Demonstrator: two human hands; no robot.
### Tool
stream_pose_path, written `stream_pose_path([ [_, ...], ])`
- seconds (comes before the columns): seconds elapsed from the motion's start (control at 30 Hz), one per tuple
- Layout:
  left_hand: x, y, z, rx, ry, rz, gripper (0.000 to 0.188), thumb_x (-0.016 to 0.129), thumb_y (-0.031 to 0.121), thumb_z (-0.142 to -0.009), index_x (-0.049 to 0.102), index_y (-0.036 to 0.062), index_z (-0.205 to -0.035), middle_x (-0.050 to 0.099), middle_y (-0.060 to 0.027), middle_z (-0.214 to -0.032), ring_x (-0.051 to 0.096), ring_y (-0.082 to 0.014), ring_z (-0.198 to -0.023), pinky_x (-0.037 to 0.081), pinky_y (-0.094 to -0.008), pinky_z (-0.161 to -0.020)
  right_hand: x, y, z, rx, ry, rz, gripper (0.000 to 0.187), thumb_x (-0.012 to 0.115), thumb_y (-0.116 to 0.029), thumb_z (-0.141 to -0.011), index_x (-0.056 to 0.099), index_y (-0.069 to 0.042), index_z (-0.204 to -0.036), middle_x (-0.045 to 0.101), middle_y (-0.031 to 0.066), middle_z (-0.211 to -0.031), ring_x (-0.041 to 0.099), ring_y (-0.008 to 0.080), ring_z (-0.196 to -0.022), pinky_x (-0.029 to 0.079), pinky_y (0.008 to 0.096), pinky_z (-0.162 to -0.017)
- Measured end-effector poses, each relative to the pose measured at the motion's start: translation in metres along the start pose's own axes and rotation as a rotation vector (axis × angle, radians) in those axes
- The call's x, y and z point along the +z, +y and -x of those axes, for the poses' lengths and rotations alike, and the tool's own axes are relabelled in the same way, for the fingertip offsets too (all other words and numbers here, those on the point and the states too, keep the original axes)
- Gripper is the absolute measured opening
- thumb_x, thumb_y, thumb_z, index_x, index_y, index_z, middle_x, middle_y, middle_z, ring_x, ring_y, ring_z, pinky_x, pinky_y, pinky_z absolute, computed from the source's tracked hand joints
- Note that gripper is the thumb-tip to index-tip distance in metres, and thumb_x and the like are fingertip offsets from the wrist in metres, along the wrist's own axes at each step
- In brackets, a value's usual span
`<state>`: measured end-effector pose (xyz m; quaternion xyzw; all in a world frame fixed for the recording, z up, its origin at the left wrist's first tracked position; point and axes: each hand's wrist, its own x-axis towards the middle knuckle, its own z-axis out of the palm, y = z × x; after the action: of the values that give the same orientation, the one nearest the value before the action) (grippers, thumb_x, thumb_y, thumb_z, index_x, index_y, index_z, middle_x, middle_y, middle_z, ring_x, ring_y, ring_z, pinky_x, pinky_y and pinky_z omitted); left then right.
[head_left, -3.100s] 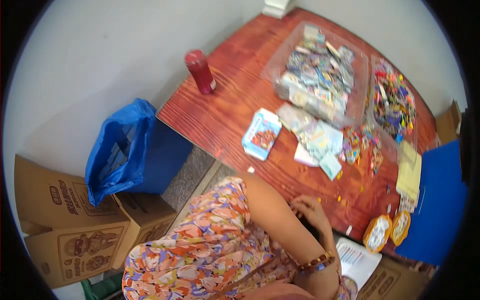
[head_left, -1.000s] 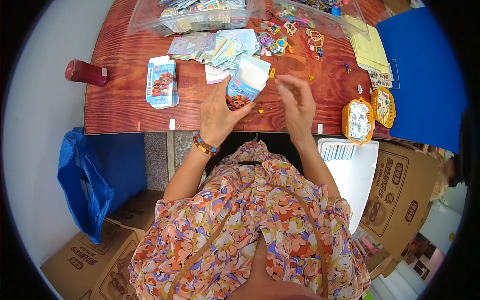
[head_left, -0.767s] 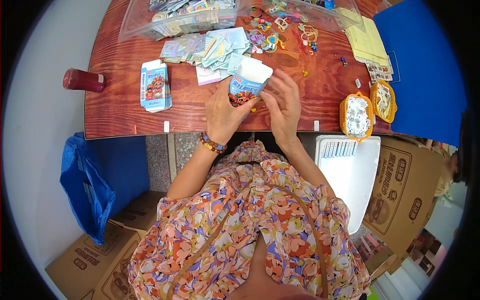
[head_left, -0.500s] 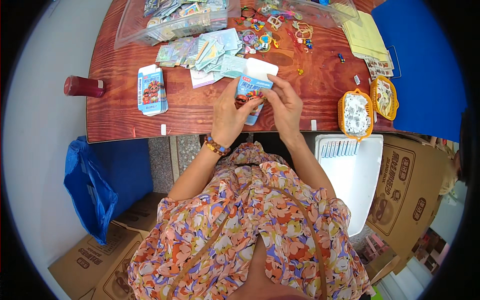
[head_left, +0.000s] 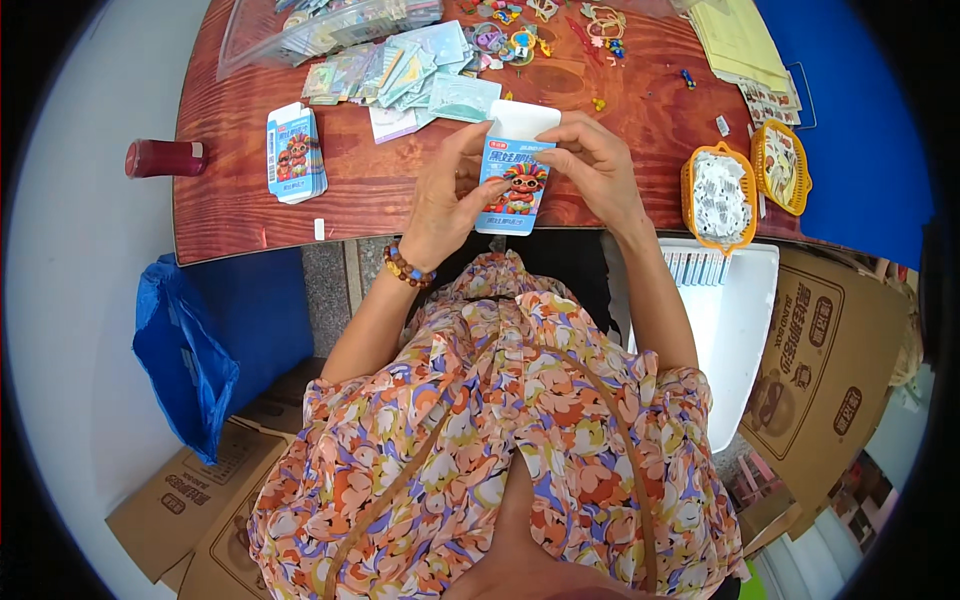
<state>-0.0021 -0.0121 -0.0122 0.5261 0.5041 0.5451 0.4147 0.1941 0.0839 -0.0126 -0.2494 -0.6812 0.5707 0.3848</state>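
A flat blue carton [head_left: 517,205] with a printed cartoon figure is held upright at the table's front edge, its white top flap [head_left: 524,118] raised. My left hand [head_left: 448,195], with a beaded bracelet at the wrist, grips the carton's left side, the thumb lying across its front. At the upper right edge, my right hand [head_left: 600,172] pinches the carton near the base of the flap. Whether anything is inside the carton cannot be seen. Further left on the table lies a stack of matching blue cartons [head_left: 296,155].
Behind my hands are loose cards [head_left: 465,97] and a clear plastic bin [head_left: 330,42] of packets. Orange baskets [head_left: 719,197] stand at the right edge, above a white tub [head_left: 715,370]. A dark red bottle [head_left: 166,158] lies at the left edge; a blue bag [head_left: 185,360] hangs below.
My fingers have shifted outward, so more of the carton's front shows. My right hand has moved to its upper right edge. The whole view has tilted slightly.
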Motion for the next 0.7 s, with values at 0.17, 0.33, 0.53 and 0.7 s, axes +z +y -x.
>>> stream_pose_path([
  [0.17, -0.005, -0.007, -0.002, 0.035, -0.096, -0.124, 0.054, 0.070, -0.004, -0.086, 0.048, 0.0062, -0.134, 0.064, -0.0109, -0.108, 0.066, -0.0143, -0.091, 0.056, -0.0284, -0.074, -0.004, 0.009, 0.008, 0.023, -0.057, 0.031, 0.018, 0.065, 0.002, -0.091, 0.064, 0.002, -0.109, 0.061, 0.0052, -0.107, 0.062, 0.0113, -0.096, 0.052, 0.0255, -0.082],
  [0.33, -0.005, -0.004, -0.002, -0.088, -0.154, 0.057, 0.052, 0.071, -0.004, -0.084, 0.050, 0.0056, -0.131, 0.065, -0.0097, -0.109, 0.066, -0.0134, -0.090, 0.056, -0.0279, -0.075, 0.007, -0.014, 0.007, 0.104, 0.057, -0.209, 0.028, 0.062, 0.000, -0.094, 0.057, -0.001, -0.122, 0.065, 0.0067, -0.107, 0.063, 0.0106, -0.095, 0.053, 0.0260, -0.082],
  [0.53, 0.002, 0.001, 0.002, -0.061, -0.116, 0.028, 0.052, 0.070, -0.005, -0.084, 0.050, 0.0051, -0.131, 0.065, -0.0095, -0.110, 0.066, -0.0133, -0.089, 0.056, -0.0280, -0.073, 0.006, -0.020, -0.003, 0.083, 0.099, -0.129, 0.016, 0.059, -0.014, -0.099, 0.063, -0.001, -0.107, 0.069, 0.0070, -0.103, 0.062, 0.0086, -0.094, 0.052, 0.0236, -0.079],
  [0.7, 0.002, 0.002, 0.005, -0.098, -0.094, 0.052, 0.049, 0.069, -0.003, -0.086, 0.050, 0.0050, -0.130, 0.065, -0.0097, -0.112, 0.066, -0.0136, -0.089, 0.055, -0.0276, -0.074, -0.005, -0.026, -0.011, 0.221, -0.039, -0.104, 0.013, 0.060, -0.012, -0.098, 0.064, -0.001, -0.104, 0.070, 0.0074, -0.106, 0.064, 0.0096, -0.092, 0.052, 0.0242, -0.080],
])
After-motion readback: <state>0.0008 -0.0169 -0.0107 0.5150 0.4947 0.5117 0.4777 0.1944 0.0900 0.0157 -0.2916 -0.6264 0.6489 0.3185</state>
